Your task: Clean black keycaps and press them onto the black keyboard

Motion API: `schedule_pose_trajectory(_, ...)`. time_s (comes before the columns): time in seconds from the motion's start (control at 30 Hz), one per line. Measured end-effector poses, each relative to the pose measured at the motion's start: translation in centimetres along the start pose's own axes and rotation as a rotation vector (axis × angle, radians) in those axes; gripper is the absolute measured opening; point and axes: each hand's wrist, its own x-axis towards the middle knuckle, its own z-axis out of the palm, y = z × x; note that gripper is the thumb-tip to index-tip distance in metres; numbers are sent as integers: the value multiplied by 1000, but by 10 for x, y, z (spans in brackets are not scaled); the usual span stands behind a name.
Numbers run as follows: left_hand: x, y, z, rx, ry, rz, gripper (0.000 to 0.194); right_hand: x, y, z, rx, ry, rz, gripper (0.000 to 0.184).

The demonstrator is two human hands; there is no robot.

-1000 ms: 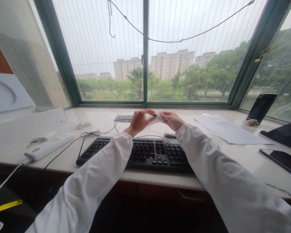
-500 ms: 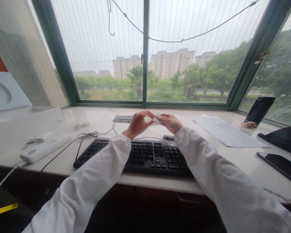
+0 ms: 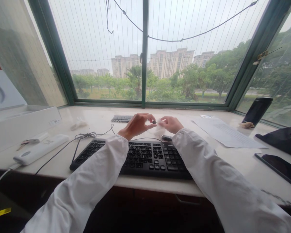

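Above the black keyboard, my left hand pinches a small black piece that looks like a keycap between thumb and fingertips. My right hand is closed on a thin white tissue, which hangs down from its fingers. A narrow gap separates the two hands. The keyboard lies along the front of the sill, with my left sleeve covering part of its keys. Just beyond its back edge, below the right hand, is a small dark object like a USB stick.
Behind my left hand lies a grey strip of keys. To the left are a coiled cable, a white power strip and a white box. Papers, a phone and an upright dark object are on the right.
My hands have moved apart, the left slightly left and the right staying near its place. The black keycap now shows clear of the tissue, which hangs lower from the right hand.
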Motion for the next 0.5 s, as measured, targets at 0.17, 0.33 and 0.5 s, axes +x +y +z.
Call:
schedule_pose_trajectory(0.17,-1,-4,1,-15,-46,-16,27,3,4,2,-55,36,-118,39)
schedule_pose_trajectory(0.33,-2,-1,2,-87,-121,-73,28,-1,-3,-19,-71,-65,-153,20)
schedule_pose_trajectory(0.5,-7,-4,7,-167,-339,-175,27,-3,5,-14,-18,-95,-23,31)
